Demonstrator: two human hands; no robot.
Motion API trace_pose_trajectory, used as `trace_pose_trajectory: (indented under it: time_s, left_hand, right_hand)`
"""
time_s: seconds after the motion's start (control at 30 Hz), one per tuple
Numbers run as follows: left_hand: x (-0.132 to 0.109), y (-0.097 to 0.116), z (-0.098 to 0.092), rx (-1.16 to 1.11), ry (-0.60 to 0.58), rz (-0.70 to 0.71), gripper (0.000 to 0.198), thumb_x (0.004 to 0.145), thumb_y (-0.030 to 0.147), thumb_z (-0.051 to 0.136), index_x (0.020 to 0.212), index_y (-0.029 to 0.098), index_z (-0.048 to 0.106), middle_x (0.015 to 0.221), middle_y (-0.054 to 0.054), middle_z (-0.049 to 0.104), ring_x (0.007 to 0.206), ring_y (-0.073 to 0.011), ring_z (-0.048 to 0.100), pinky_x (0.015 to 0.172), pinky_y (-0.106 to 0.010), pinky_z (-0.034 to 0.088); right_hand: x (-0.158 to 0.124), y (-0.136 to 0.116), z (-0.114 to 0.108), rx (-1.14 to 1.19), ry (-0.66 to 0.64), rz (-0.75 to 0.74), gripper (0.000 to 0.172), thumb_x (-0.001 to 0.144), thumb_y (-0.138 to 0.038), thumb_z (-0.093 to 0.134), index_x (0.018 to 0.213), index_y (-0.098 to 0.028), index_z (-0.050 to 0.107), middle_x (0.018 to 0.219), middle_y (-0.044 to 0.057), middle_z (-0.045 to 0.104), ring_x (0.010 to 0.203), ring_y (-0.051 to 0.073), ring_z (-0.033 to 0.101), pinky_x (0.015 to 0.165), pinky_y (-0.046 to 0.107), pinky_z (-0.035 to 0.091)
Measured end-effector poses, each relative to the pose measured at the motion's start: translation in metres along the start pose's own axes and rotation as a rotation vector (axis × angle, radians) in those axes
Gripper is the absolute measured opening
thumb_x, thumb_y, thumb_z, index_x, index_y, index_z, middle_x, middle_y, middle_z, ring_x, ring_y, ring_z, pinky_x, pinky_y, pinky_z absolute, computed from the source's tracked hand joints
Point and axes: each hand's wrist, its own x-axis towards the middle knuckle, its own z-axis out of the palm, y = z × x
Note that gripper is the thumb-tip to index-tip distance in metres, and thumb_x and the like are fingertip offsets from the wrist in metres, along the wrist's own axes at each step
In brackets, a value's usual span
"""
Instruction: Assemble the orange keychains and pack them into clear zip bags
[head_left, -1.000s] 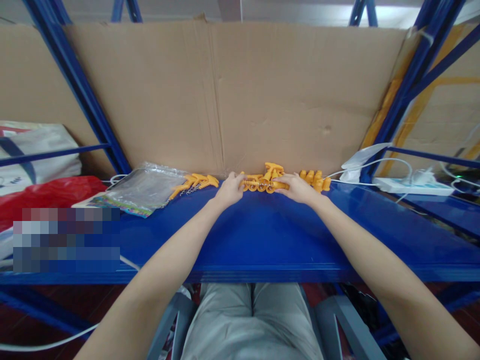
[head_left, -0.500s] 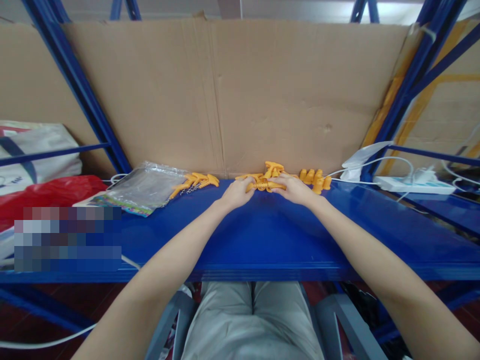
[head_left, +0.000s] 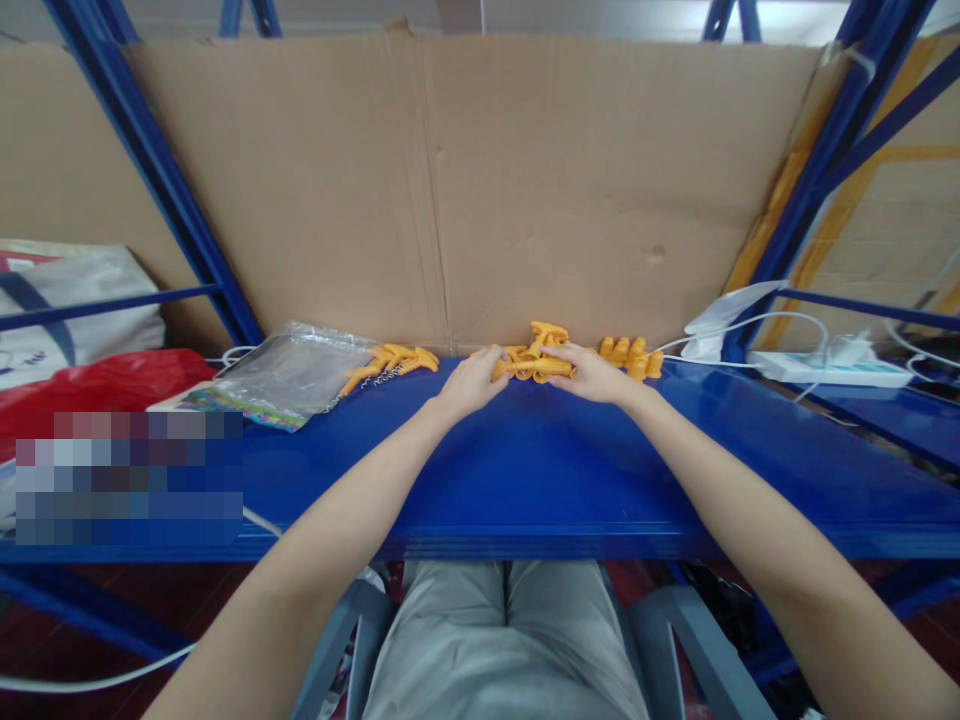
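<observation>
Orange tube (head_left: 541, 367) fills left hand (head_left: 474, 382)'s and right hand (head_left: 596, 373)'s pinched grip behind shelf edge (head_left: 540, 544).

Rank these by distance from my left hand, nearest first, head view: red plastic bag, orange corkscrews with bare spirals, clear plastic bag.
From the left hand:
1. Orange corkscrews: just left.
2. Clear plastic bag: farther left, beside the corkscrews.
3. Red plastic bag: far left.

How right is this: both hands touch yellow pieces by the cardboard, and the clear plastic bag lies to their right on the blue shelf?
The side is wrong: the head view shows the clear plastic bag to their left on the blue shelf. The left hand and right hand touch yellow pieces by the cardboard.
</observation>
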Motion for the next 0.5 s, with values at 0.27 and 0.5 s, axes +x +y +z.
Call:
trace_pose_trajectory:
  time_s: [0.27,0.5]
  left_hand:
    - [0.001,-0.002,0.000,-0.014,0.033,0.007,0.017,0.085,0.020,0.060,0.103,0.019,0.058,0.107,-0.008,0.070,0.099,-0.0233,0.067,0.085,-0.035,0.052]
    - [0.002,-0.005,0.001,-0.015,0.065,0.003,0.015,0.088,0.027,0.063,0.100,0.020,0.057,0.100,-0.006,0.069,0.096,-0.0215,0.067,0.082,-0.033,0.052]
  right_hand:
    - [-0.004,-0.008,-0.017,0.594,-0.043,0.366,0.029,0.081,-0.037,0.072,0.102,-0.021,0.062,0.106,0.010,0.072,0.091,0.023,0.072,0.078,0.038,0.057]
    - [-0.003,-0.027,-0.019,0.653,-0.053,0.545,0.043,0.088,-0.059,0.059,0.091,-0.017,0.061,0.091,0.013,0.075,0.078,0.023,0.074,0.060,0.024,0.045]
